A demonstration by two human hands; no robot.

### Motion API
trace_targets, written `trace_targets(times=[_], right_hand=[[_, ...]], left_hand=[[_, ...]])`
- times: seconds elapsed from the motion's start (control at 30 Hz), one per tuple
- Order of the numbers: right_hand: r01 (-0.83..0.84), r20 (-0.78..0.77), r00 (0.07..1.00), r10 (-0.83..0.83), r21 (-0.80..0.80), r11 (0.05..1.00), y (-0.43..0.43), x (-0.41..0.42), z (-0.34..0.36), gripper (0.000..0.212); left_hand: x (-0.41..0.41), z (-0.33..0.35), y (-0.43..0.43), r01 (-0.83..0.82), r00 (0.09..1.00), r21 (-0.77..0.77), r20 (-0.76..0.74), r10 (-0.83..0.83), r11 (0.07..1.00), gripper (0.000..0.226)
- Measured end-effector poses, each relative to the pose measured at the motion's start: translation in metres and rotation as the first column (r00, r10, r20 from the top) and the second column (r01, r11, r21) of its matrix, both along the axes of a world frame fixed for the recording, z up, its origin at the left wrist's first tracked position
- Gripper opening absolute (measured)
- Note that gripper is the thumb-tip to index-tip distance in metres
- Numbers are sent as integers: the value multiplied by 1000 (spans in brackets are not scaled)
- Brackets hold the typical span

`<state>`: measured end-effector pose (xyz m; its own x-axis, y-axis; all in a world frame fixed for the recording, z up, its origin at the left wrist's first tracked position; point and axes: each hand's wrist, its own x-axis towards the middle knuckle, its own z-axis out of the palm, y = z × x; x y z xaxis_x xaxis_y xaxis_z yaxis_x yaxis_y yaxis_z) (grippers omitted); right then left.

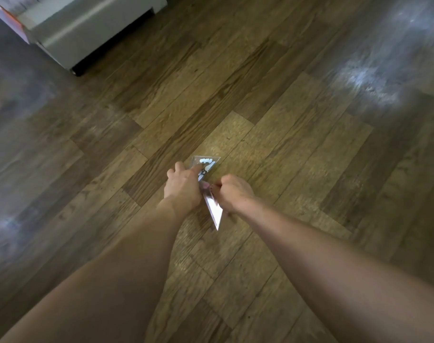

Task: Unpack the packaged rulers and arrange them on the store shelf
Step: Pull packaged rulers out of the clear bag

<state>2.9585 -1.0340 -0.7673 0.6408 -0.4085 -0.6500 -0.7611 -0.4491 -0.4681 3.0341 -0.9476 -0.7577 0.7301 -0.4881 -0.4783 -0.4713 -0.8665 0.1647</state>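
A wood-plank floor (pixel 285 144) is filling the view, with the base of a white unit (pixel 92 28) standing at the upper left. Two bare forearms are reaching forward. The left hand (pixel 183 186) is gripping the printed upper end of a clear triangular ruler (pixel 214 211), held above the floor; the right hand (pixel 233 194) is pinching its middle edge.

Left hand (pixel 183 188), right hand (pixel 233 194): pinching grip.
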Motion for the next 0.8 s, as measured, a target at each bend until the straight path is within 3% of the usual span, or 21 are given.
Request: trace_targets(times=[0.13,0.27,0.4,0.57,0.8], right_hand=[[35,32,999,-34,-23,999,-29,-19,21,25],[38,-28,999,-41,-100,994,-74,-56,42,13],[87,-51,994,-98,-183,979,-130,-112,60,27],[168,-15,984,-180,-289,942,-186,-178,77,26],[375,-19,920,-392,-246,894,-211,-287,147,34]], left_hand=[[-11,10,-16,39,999,103,-28,-36,994,51],[-55,15,-63,116,991,88,-77,-110,989,46],[-96,23,-124,250,967,64,-59,-246,966,40],[-156,42,-192,376,926,86,-27,-375,923,42],[-248,120,-233,494,870,112,-73,-488,862,49]])
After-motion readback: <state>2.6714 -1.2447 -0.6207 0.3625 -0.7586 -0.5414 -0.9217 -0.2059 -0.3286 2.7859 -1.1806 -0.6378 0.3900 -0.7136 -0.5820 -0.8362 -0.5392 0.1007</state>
